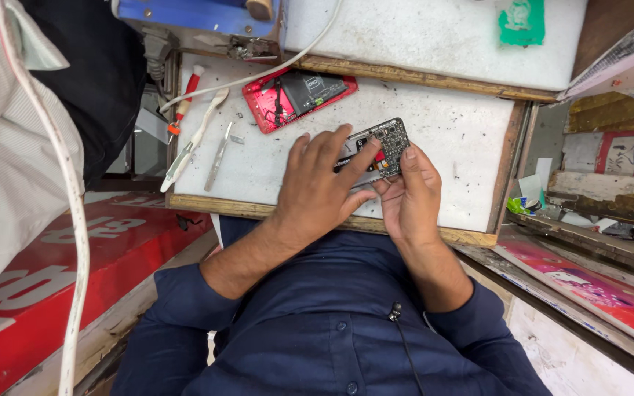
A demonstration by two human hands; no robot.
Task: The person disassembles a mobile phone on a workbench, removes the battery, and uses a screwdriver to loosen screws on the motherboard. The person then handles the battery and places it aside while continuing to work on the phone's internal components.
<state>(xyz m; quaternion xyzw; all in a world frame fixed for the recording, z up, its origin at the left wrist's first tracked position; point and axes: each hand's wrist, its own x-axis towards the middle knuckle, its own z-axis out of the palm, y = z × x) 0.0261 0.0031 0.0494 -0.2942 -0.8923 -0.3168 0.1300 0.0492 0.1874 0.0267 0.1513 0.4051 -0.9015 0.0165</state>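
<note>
Both hands' grip clamped on circuit board (383,143), left hand (317,187) beside right hand (409,194).

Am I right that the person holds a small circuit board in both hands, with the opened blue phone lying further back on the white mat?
Not quite: the head view shows the opened phone is red, not blue. Both the left hand and right hand do hold the circuit board over the white mat.

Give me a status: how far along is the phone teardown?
Done: the red phone lies opened on the white work board, insides exposed. In hand: the left hand and right hand both hold the circuit board, out of the phone. Left: board not back in; tweezers and screwdriver lie unused beside it.
</note>
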